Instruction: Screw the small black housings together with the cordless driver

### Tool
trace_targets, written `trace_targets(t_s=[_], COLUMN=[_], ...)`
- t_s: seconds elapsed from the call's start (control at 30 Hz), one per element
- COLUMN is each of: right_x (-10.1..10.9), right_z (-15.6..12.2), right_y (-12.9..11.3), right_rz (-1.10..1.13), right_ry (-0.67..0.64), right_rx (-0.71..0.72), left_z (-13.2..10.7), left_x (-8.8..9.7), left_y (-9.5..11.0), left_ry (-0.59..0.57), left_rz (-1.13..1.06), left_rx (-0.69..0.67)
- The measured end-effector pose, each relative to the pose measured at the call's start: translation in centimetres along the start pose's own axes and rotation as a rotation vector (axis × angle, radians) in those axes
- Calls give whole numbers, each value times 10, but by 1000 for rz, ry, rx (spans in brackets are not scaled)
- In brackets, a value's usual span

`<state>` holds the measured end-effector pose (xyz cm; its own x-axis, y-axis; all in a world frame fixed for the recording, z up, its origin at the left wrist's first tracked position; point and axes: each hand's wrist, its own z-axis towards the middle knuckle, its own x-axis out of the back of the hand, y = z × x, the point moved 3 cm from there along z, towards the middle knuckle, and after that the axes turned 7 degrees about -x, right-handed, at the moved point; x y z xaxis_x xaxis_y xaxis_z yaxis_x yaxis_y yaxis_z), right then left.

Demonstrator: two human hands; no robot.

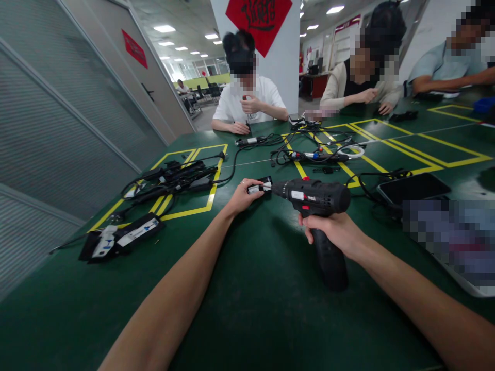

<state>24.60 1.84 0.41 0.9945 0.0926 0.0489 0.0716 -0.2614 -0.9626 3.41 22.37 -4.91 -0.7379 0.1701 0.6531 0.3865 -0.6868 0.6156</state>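
Note:
My right hand (pixel 332 229) is wrapped round the grip of a black cordless drill (pixel 319 197) with red buttons. The drill lies level and points left. Its bit meets, or comes very close to, a small black block with a white label (pixel 266 184). My left hand (pixel 245 196) holds that block down on the green table, fingers closed on its left side. Part of the block is hidden by the fingers, and its exact kind is not clear to me.
Left of my arm, a bundle of black cables (pixel 170 180) lies within yellow tape, with black pouches (pixel 135 230) before it. More cables and a pen-like tool (pixel 309 155) lie ahead. A black phone (pixel 413 186) is at right. Several people sit across the green table (pixel 240 309).

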Motion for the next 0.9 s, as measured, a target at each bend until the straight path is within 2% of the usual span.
trace_targets(t_s=[0.43, 0.9], right_x=[-4, -2], right_z=[-3, -1], right_y=[-5, -2], right_rz=[45, 33], right_ry=[-7, -4], right_rx=[-6, -8], left_z=[0, -1], left_x=[0, -2], left_y=[4, -2], left_ry=[20, 45], left_rz=[28, 9], left_rx=[13, -5])
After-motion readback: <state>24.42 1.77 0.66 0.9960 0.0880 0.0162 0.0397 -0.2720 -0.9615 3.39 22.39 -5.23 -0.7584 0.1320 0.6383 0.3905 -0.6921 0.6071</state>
